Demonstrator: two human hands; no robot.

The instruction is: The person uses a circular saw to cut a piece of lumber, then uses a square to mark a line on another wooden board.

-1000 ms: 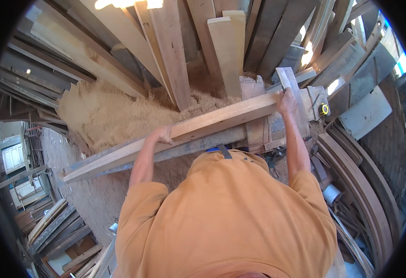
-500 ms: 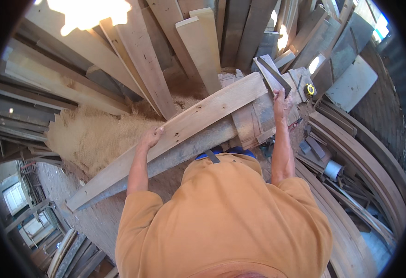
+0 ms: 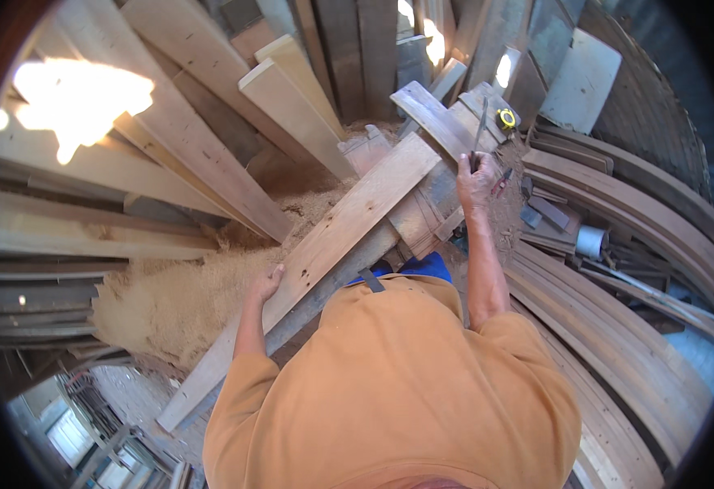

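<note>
A long pale board (image 3: 349, 216) lies slantwise across the workbench in front of me, its far end up to the right. My left hand (image 3: 268, 284) is closed on the board's left edge, the fingers partly hidden. In my right hand (image 3: 476, 181) is a dark carpenter's square (image 3: 482, 122), now seen nearly edge-on with its blade pointing up and away. The hand is raised to the right of the board's far end. Beyond that end a short pale piece of wood (image 3: 434, 116) lies crosswise on the bench. Near it sits a yellow tape measure (image 3: 506, 119).
Several planks (image 3: 186, 138) lean at the back and left. Sawdust (image 3: 182, 306) is heaped left of the board. Curved wooden pieces (image 3: 617, 342) are stacked on the right, near a white cylinder (image 3: 590, 242). A small red-handled tool (image 3: 502, 182) lies beside my right hand.
The square has come away from the short wood piece and turned edge-on as my right hand turned. My left hand stays on the board's edge. The whole view has swung round.
</note>
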